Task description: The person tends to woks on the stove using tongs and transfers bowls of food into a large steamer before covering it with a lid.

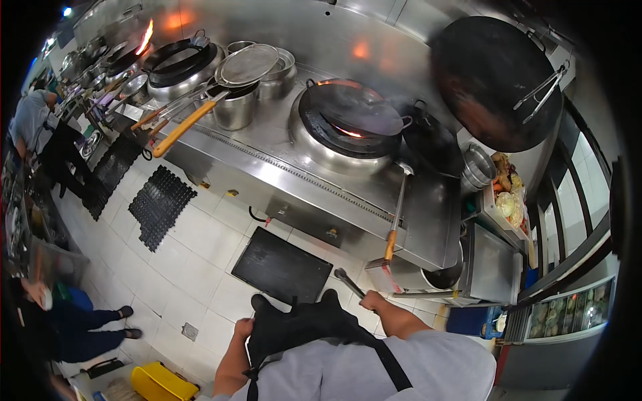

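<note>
My right hand [370, 301] is closed around a slim metal tool [350, 283] with a dark, rounded end; its exact kind is unclear. The tool points up and left, above the floor near the stove front. My left hand [245, 326] hangs beside my black apron [287, 331] with its fingers curled; the inside of that hand is hidden. Ahead of me, a wok [354, 107] sits tilted on a burner, with flame and smoke around it. A long-handled ladle [400, 200] rests across the stove's front edge, its wooden grip toward me.
A black mat [282, 264] lies at my feet. Strainers [249, 65] rest over a pot [235, 110] on the steel stove [267, 144]. A big wok [491, 80] leans at right, near a vegetable crate [511, 200]. Two people [50, 134] are at left.
</note>
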The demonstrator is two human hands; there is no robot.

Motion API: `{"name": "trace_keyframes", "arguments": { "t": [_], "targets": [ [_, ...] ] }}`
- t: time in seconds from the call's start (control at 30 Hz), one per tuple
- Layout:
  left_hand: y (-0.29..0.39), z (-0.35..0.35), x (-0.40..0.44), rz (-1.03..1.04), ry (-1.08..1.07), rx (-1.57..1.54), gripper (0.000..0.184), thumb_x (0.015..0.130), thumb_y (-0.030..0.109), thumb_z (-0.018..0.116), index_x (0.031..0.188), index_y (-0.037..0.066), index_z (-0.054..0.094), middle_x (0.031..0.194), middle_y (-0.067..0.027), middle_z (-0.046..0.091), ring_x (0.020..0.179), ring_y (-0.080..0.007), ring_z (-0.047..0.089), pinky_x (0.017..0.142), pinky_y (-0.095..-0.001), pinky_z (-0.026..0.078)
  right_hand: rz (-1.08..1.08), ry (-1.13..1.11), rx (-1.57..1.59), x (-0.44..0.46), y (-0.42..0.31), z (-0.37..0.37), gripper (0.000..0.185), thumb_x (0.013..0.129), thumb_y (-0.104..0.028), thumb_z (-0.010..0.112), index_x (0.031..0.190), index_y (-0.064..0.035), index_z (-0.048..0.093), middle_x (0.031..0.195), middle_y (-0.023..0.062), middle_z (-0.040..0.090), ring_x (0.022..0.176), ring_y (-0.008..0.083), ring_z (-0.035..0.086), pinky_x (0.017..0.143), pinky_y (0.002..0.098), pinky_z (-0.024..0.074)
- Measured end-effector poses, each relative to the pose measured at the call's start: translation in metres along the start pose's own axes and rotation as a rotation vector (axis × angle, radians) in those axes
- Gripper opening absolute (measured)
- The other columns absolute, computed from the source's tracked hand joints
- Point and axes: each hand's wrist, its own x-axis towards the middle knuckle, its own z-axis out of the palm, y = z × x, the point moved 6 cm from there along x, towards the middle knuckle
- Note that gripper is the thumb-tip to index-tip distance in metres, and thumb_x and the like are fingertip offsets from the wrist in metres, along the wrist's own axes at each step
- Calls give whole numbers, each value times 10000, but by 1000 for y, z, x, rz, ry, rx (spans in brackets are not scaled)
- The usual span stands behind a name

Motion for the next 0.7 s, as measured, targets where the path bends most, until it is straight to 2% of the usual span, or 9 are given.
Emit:
{"name": "trace_keyframes", "arguments": {
  "t": [0.13, 0.17, 0.2, 0.33, 0.37, 0.43, 0.5, 0.57, 0.7],
  "targets": [
    [-57, -22, -17, 157, -308, 591, 387, 882, 333, 434, 1024, 40, 642, 930, -217, 644, 875, -328, 640, 784, -399, 495, 226, -81, 245, -30, -13, -1, 557, 697, -402, 651, 946, 95, 614, 942, 273, 622, 908, 371, 618, 785, 398, 497],
    [-62, -36, -24, 159, -322, 605, 387, 882, 333, 434, 1024, 40, 642, 930, -217, 644, 875, -328, 640, 784, -399, 495, 199, 48, 278, -30, -20, 0, 468, 708, -402, 659, 774, 59, 617, 770, 212, 620, 719, 313, 613, 663, 381, 499],
    [-68, -54, -36, -30, -440, 562, 384, 897, 316, 407, 1036, 36, 631, 941, -226, 639, 820, -334, 648, 749, -410, 506, 172, 177, 315, -31, -26, 3, 444, 720, -403, 666, 603, 24, 620, 597, 151, 618, 529, 254, 608, 542, 364, 501],
    [-131, -102, -6, -404, -447, 354, 386, 927, 274, 347, 1050, 21, 611, 933, -237, 635, 676, -337, 655, 646, -451, 519, 193, 254, 501, -56, -60, -1, 486, 713, -417, 671, 793, 60, 614, 668, 177, 626, 581, 269, 631, 544, 380, 504],
    [-121, -114, 7, -65, -497, 549, 384, 925, 268, 344, 1019, 8, 610, 853, -222, 643, 672, -341, 650, 680, -463, 508, 208, 295, 515, -60, -65, -1, 504, 712, -420, 670, 820, 68, 612, 692, 186, 629, 603, 272, 636, 560, 377, 508],
    [-109, -142, 41, -130, -288, 390, 369, 919, 246, 344, 966, 3, 618, 792, -205, 643, 715, -344, 646, 719, -470, 494, 228, 281, 531, -62, -68, 4, 497, 713, -416, 672, 804, 68, 611, 681, 188, 628, 603, 275, 637, 560, 374, 508],
    [-68, -156, 73, 328, -290, 856, 313, 904, 313, 452, 987, 39, 580, 813, -125, 631, 703, -254, 623, 552, -409, 485, 256, 261, 549, -70, -70, 4, 486, 713, -412, 675, 783, 65, 613, 678, 188, 628, 602, 275, 637, 559, 374, 507],
    [-53, -171, 98, -63, -82, 308, 356, 880, 324, 453, 938, 31, 647, 808, -206, 654, 782, -309, 640, 719, -449, 487, 364, 166, 572, -79, -65, 13, 470, 712, -358, 684, 861, 85, 627, 768, 214, 652, 666, 304, 658, 620, 371, 529],
    [19, -162, 90, -71, 75, -219, 384, 819, 340, 591, 927, -22, 653, 787, -177, 665, 750, -266, 640, 692, -380, 496, 394, 69, 541, -73, -52, 37, 410, 723, -330, 681, 768, 76, 650, 675, 188, 643, 607, 279, 651, 588, 377, 527]
  ]
}}
